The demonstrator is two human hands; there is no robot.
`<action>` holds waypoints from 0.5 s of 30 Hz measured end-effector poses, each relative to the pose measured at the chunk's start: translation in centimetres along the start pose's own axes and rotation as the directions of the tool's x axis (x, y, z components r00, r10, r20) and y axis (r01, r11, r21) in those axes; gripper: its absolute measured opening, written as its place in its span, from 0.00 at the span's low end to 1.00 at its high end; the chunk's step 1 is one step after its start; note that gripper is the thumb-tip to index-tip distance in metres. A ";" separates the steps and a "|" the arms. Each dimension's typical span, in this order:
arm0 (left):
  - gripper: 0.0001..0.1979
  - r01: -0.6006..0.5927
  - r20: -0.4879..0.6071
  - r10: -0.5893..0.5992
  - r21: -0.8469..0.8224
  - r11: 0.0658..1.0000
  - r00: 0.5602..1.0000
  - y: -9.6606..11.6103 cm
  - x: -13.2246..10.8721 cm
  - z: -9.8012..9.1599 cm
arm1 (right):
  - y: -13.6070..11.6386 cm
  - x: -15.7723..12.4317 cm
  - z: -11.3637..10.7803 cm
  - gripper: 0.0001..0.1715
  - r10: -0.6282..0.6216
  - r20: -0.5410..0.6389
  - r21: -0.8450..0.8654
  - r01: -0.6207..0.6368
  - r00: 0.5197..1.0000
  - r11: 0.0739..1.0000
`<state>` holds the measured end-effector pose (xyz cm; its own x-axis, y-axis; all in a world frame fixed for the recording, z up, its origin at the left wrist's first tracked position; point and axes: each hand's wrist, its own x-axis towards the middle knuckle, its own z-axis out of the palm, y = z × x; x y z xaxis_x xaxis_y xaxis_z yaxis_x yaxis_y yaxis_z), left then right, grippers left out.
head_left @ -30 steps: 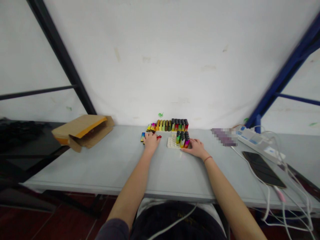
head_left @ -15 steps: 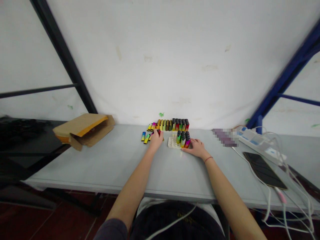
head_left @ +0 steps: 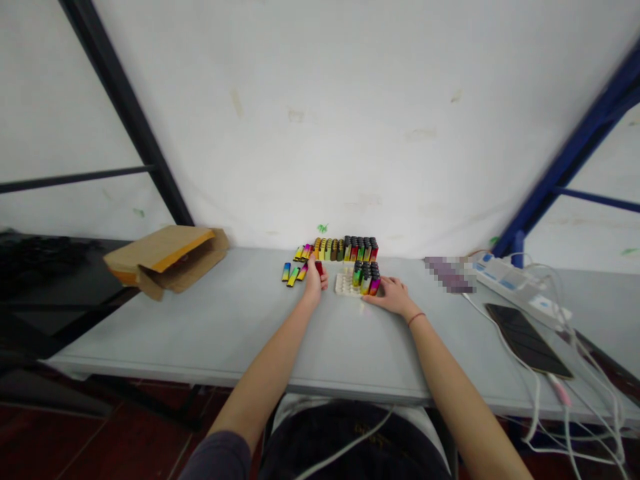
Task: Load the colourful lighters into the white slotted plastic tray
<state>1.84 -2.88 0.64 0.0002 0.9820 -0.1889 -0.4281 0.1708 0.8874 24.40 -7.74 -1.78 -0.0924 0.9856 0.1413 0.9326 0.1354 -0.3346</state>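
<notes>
My left hand (head_left: 315, 281) is closed around a red lighter (head_left: 319, 267), just left of a white tray with round holes (head_left: 344, 285). In the tray's right part several lighters with black tops (head_left: 367, 275) stand upright; its left part shows bare holes. My right hand (head_left: 395, 295) grips the tray's right end, thumb along the front edge and fingers beside a magenta lighter. Left of my left hand, several loose lighters (head_left: 293, 277) in blue, green, yellow and pink lie flat.
Behind the tray stand upright rows of lighters, yellow-topped (head_left: 329, 249) and black-topped (head_left: 361, 249), close to the wall. An open cardboard box (head_left: 160, 257) lies at left. At right are a phone (head_left: 527, 340), a power strip (head_left: 520, 288), white cables and a blurred purple item (head_left: 447, 275).
My left hand has moved slightly right, away from the loose lighters, and the red lighter in it shows more clearly. My right hand stays at the tray.
</notes>
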 end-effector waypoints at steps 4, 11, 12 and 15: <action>0.22 0.001 -0.022 -0.002 -0.053 0.999 1.000 0.0 -0.2 0.1 | 0.1 0.0 0.0 0.38 0.000 0.004 -0.001 0.000 1.000 1.000; 0.18 -0.077 -0.173 0.057 -0.106 0.991 0.983 -0.4 0.2 0.1 | 0.0 -0.1 -0.1 0.38 0.001 0.001 0.007 -0.001 1.000 1.000; 0.18 -0.089 -0.184 0.068 -0.111 0.990 0.981 -0.4 0.2 0.1 | -0.1 -0.1 -0.1 0.38 0.000 0.003 0.008 -0.001 1.000 1.000; 0.19 -0.087 -0.189 0.061 -0.131 0.988 0.980 -0.2 0.1 0.0 | -0.1 -0.2 -0.2 0.37 -0.002 0.006 0.004 0.002 1.000 1.000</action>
<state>1.94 -2.79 0.51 -0.1964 0.9578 -0.2101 -0.5415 0.0727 0.8376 24.39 -7.92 -1.59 -0.0961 0.9859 0.1367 0.9311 0.1376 -0.3378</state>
